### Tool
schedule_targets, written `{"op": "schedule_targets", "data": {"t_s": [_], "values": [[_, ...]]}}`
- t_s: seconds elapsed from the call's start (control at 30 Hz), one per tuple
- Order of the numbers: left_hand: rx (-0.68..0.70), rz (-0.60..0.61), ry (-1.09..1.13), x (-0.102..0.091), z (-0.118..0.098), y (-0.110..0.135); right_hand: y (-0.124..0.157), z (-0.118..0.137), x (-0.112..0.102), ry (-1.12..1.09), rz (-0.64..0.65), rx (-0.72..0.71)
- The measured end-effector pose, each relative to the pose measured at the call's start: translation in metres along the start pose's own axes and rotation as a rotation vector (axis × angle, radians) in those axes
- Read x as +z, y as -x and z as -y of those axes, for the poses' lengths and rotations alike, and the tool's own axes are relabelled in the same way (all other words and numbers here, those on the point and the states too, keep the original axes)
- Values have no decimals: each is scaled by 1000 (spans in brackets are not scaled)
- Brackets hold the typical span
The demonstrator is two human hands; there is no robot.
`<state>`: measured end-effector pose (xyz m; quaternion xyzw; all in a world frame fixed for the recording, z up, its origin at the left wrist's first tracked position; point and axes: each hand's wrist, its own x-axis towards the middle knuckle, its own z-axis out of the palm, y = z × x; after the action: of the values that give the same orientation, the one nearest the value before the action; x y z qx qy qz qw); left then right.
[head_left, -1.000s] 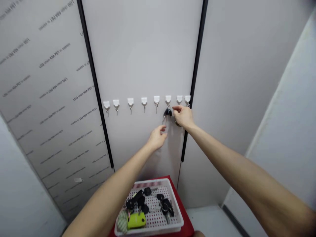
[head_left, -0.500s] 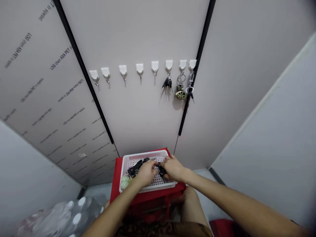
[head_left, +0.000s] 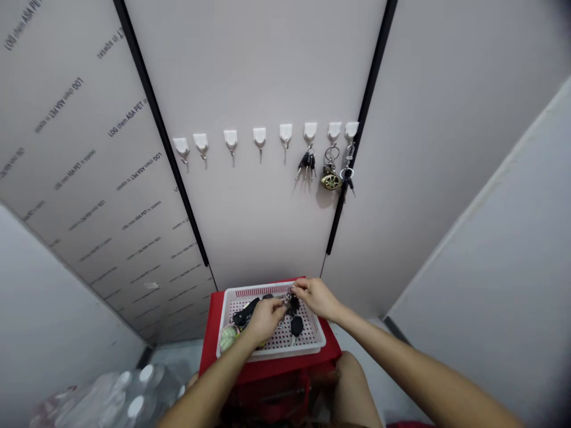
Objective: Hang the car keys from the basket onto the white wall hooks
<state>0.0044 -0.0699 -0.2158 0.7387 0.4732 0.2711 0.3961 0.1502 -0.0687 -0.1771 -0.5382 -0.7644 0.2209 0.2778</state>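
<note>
Over a white plastic basket, a dark bunch of keys hangs from the pinched fingers of my right hand. My left hand pinches the left side of the same bunch; its small parts are blurred. Just below lies a black key fob on the basket floor. Left of my left hand are a black strap-like key holder and a pale green round charm, partly hidden by my forearm.
The basket sits on a red box-like surface above my knees. A row of white hooks lines the panel ahead. Key bunches, a brass-coloured keychain and more keys hang at its right end. Capped bottles stand lower left.
My right hand has risen slightly towards the basket's back edge, lifting the bunch of keys. The black key fob now shows on the basket floor. The view has tilted up a little.
</note>
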Motion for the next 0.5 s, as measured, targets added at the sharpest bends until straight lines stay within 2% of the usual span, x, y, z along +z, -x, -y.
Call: {"op": "schedule_targets", "data": {"t_s": [0.17,0.23,0.33,0.43,0.5], "values": [[-44,-31,338,-11,-16,-9,-6,6,-12,-216,-23,72],[-57,-53,404,-18,-25,-12,-7,7,-14,-256,-34,70],[-20,-88,315,-31,-41,-15,-6,10,-14,-289,-38,-5],[41,-107,186,-42,-58,-16,-4,16,-15,-353,47,-82],[65,-117,171,-48,-67,-18,-4,20,-16,-398,55,-99]]}}
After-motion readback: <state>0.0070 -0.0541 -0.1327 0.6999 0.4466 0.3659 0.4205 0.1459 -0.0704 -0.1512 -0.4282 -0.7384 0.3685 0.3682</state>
